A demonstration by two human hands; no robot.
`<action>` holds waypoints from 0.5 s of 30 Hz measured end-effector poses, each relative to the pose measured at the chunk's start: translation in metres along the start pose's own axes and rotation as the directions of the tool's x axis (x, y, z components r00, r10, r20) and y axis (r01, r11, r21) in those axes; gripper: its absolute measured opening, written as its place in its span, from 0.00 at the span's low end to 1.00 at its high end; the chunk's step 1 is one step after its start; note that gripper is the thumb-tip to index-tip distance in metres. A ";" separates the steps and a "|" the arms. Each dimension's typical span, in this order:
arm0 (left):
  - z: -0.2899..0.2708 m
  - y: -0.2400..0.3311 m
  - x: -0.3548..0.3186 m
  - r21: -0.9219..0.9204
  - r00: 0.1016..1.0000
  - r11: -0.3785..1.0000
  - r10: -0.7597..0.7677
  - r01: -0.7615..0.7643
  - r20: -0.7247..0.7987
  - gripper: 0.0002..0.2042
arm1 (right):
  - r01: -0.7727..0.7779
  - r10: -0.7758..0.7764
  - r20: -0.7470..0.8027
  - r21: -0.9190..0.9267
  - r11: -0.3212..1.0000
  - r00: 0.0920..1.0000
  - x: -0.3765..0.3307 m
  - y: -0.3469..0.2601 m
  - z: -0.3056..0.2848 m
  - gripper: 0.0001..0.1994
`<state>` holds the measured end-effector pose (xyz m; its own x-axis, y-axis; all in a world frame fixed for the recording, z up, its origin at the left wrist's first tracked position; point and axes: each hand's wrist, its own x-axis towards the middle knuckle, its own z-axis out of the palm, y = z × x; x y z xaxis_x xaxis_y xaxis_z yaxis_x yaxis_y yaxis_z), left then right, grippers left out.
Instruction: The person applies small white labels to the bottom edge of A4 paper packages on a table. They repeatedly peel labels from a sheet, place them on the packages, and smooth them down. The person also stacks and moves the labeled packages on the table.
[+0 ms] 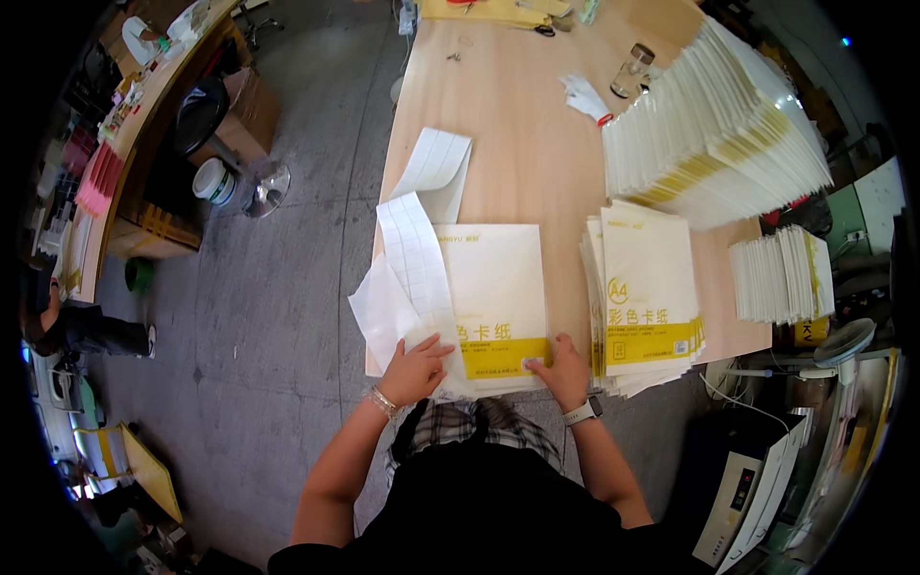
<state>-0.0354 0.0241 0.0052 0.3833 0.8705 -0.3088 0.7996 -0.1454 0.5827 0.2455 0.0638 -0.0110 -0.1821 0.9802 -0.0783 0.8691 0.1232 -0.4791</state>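
Table edge [422, 96]: hands on paper pack [498, 287]

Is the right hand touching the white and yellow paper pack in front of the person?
Touching. The head view shows the right hand with fingers pressed flat on the yellow band of the paper pack, with no gap visible.

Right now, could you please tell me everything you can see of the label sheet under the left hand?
The label sheet is a long white strip ruled into a grid of small rectangular stickers, and it looks like thin, glossy paper. It lies flat on the table, running diagonally over the left edge of the white-and-yellow paper pack. The left hand presses its near end. A loose blank white sheet lies beside it, and a second gridded sheet lies just beyond its far end.
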 end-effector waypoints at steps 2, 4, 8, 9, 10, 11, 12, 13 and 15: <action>0.000 -0.003 0.001 -0.017 1.000 1.000 0.023 -0.023 0.005 0.11 | -0.063 0.059 0.035 0.138 0.988 0.998 0.005 0.012 0.004 0.20; 0.004 -0.006 -0.001 -0.087 0.999 0.996 0.033 -0.035 -0.026 0.11 | -0.262 0.199 0.203 0.354 0.898 0.959 0.007 0.021 0.007 0.21; 0.009 -0.018 -0.013 -0.332 0.986 0.940 0.017 -0.072 -0.164 0.09 | -0.212 0.179 0.129 0.313 0.926 0.975 0.003 0.012 0.010 0.21; 0.011 -0.022 -0.015 -0.415 0.975 0.904 0.010 -0.104 -0.221 0.09 | -0.192 0.167 0.106 0.312 0.931 0.980 0.003 0.012 0.011 0.21; 0.012 -0.026 -0.017 -0.384 0.915 0.889 0.088 -0.251 -0.395 0.06 | -0.174 0.157 0.082 0.310 0.935 0.984 0.001 0.014 0.013 0.21; 0.012 -0.022 -0.021 -0.616 0.933 0.776 -0.111 -0.134 -0.343 0.09 | -0.159 0.151 0.050 0.308 0.938 0.987 0.000 0.018 0.015 0.21; 0.005 -0.017 -0.025 -0.799 0.926 0.600 -0.280 -0.036 -0.252 0.12 | -0.161 0.151 0.058 0.268 0.950 0.987 0.002 0.016 0.010 0.21; -0.002 -0.021 -0.031 -0.682 0.912 0.729 -0.237 -0.062 -0.336 0.16 | -0.152 0.142 0.060 0.225 0.962 0.988 0.004 0.012 0.005 0.21; -0.019 -0.021 -0.047 -0.644 0.873 0.762 -0.266 -0.070 -0.409 0.10 | -0.008 0.007 -0.034 -0.012 1.000 0.999 0.006 0.020 0.013 0.22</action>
<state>-0.0792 -0.0050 0.0218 -0.0674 0.9909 -0.1168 0.2843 0.1313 0.9497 0.2553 0.0699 -0.0322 -0.1598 0.9858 -0.0516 0.8760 0.1176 -0.4677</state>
